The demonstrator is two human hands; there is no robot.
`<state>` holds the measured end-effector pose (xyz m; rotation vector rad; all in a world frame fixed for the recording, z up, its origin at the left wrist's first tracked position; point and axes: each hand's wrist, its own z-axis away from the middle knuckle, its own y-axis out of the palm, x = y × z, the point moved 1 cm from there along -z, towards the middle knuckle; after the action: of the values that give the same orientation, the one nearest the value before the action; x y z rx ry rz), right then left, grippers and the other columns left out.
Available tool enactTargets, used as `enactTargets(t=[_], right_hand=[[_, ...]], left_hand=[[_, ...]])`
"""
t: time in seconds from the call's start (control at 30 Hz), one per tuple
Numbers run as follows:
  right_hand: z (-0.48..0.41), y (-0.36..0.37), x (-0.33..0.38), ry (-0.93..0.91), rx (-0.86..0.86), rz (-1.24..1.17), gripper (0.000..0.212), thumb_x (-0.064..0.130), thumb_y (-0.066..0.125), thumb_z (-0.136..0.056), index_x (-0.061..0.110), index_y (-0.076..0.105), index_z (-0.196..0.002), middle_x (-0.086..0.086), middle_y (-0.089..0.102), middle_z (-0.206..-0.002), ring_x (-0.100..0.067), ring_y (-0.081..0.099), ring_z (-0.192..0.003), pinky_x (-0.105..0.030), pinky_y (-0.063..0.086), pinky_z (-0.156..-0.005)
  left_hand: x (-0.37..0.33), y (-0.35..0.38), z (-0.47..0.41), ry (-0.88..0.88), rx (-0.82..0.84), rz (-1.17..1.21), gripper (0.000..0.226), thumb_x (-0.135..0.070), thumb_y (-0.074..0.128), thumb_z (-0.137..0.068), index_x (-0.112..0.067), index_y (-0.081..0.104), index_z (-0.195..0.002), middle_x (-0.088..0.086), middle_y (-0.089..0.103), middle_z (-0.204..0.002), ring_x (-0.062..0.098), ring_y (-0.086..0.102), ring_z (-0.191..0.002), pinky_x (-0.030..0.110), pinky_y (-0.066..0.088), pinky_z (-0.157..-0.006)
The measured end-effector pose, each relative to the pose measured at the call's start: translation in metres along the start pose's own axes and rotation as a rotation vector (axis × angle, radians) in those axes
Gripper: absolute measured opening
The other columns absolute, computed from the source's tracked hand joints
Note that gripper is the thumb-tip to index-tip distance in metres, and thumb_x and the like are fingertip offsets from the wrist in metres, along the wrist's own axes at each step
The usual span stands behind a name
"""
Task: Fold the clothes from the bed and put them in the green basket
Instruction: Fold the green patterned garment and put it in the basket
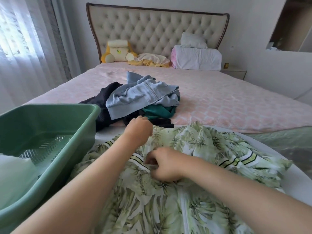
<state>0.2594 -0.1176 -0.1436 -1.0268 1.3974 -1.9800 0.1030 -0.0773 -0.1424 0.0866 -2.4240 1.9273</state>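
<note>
A green-and-white leaf-print garment (194,166) lies spread over the near end of the bed. My left hand (139,130) grips its far edge with curled fingers. My right hand (163,164) pinches the cloth near a striped trim in the garment's middle. The green basket (50,132) stands at the left on the bed, with a white folded item (15,171) in its near corner. Behind my hands sits a pile of clothes: a light blue sweatshirt (143,97), a dark green piece (160,112) and black items (108,95).
The pink bedspread (228,102) stretches to a tufted headboard (157,29). A yellow-and-cream cushion (118,51), a yellow cloth (150,59) and a white pillow stack (197,56) lie at the head. A curtained window (22,48) is at the left.
</note>
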Motion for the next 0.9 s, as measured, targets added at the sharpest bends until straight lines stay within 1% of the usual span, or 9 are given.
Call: enactTargets(t=[0.1,0.23,0.37,0.47,0.57,0.67,0.73,0.83,0.9], right_hand=[[0.015,-0.022,-0.007,-0.076,-0.270,-0.304,0.032,0.006,0.053,-0.088,0.024,0.078,-0.098,0.016,0.070,-0.091,0.009,0.061,-0.077,-0.012,0.047,-0.072],[0.028,-0.042,-0.055,-0.076,-0.510,-0.097,0.043,-0.007,0.046,-0.078,0.034,0.055,-0.066,0.013,0.057,-0.084,-0.011,0.057,-0.085,-0.037,0.050,-0.080],[0.047,-0.032,-0.098,0.164,-0.212,0.105,0.033,-0.002,0.047,-0.079,0.027,0.054,-0.092,0.008,0.044,-0.106,-0.015,0.045,-0.105,-0.035,0.045,-0.091],[0.057,-0.021,-0.118,0.211,-0.150,0.113,0.028,0.006,0.051,-0.083,0.028,0.051,-0.100,0.007,0.044,-0.108,-0.017,0.045,-0.108,-0.033,0.043,-0.092],[0.060,-0.022,-0.128,0.212,-0.136,0.065,0.026,0.014,0.056,-0.086,0.029,0.051,-0.107,0.008,0.047,-0.112,-0.014,0.049,-0.104,-0.030,0.044,-0.085],[0.060,-0.032,-0.130,0.186,-0.234,-0.025,0.026,0.015,0.056,-0.087,0.031,0.054,-0.106,0.008,0.052,-0.113,-0.013,0.055,-0.100,-0.035,0.052,-0.087],[0.061,-0.040,-0.128,0.181,-0.269,-0.066,0.037,0.004,0.053,-0.085,0.034,0.057,-0.107,0.008,0.052,-0.119,-0.011,0.054,-0.103,-0.032,0.050,-0.083],[0.061,-0.044,-0.124,0.174,-0.143,0.070,0.079,-0.010,0.052,-0.078,0.040,0.051,-0.138,0.014,0.037,-0.153,-0.015,0.040,-0.138,-0.032,0.041,-0.102],[0.061,-0.041,-0.121,0.179,0.012,0.239,0.100,-0.012,0.055,-0.077,0.044,0.027,-0.155,0.015,0.017,-0.165,-0.015,0.018,-0.152,-0.041,0.021,-0.120]], left_hand=[[-0.019,-0.003,-0.005,0.109,-0.113,0.331,0.035,0.004,0.053,-0.082,-0.017,0.069,-0.106,0.000,0.054,-0.106,0.020,0.052,-0.103,0.034,0.046,-0.089],[-0.052,0.015,0.001,0.152,0.041,0.456,0.037,-0.030,0.050,-0.098,-0.012,0.056,-0.130,0.007,0.055,-0.130,0.025,0.047,-0.122,0.037,0.038,-0.103],[-0.049,0.041,0.019,-0.015,0.326,0.370,0.061,-0.063,0.019,-0.100,-0.041,0.009,-0.157,-0.007,0.007,-0.166,0.018,0.002,-0.152,0.049,0.003,-0.122],[-0.041,0.046,0.024,-0.009,0.355,0.301,0.065,-0.067,0.019,-0.098,-0.041,0.005,-0.157,-0.004,0.002,-0.167,0.018,-0.006,-0.153,0.049,-0.003,-0.122],[-0.050,0.028,0.020,0.011,0.136,0.207,0.058,-0.052,0.043,-0.100,-0.033,0.027,-0.153,-0.001,0.028,-0.159,0.024,0.018,-0.148,0.046,0.017,-0.120],[-0.071,-0.007,0.022,0.156,-0.160,0.370,0.024,-0.027,0.056,-0.094,-0.031,0.056,-0.118,-0.007,0.058,-0.114,0.018,0.053,-0.106,0.035,0.046,-0.090],[-0.090,-0.029,0.030,0.147,0.040,0.541,0.010,-0.039,0.057,-0.094,-0.030,0.058,-0.098,-0.011,0.059,-0.091,0.015,0.058,-0.082,0.034,0.050,-0.073],[-0.113,-0.039,0.044,0.118,0.476,0.390,0.046,-0.072,0.060,-0.080,-0.028,0.064,-0.095,-0.010,0.062,-0.084,0.011,0.059,-0.075,0.032,0.051,-0.071],[-0.117,-0.033,0.048,0.157,0.494,0.229,0.029,-0.054,0.070,-0.080,-0.027,0.061,-0.085,-0.007,0.061,-0.082,0.015,0.059,-0.074,0.030,0.051,-0.066]])
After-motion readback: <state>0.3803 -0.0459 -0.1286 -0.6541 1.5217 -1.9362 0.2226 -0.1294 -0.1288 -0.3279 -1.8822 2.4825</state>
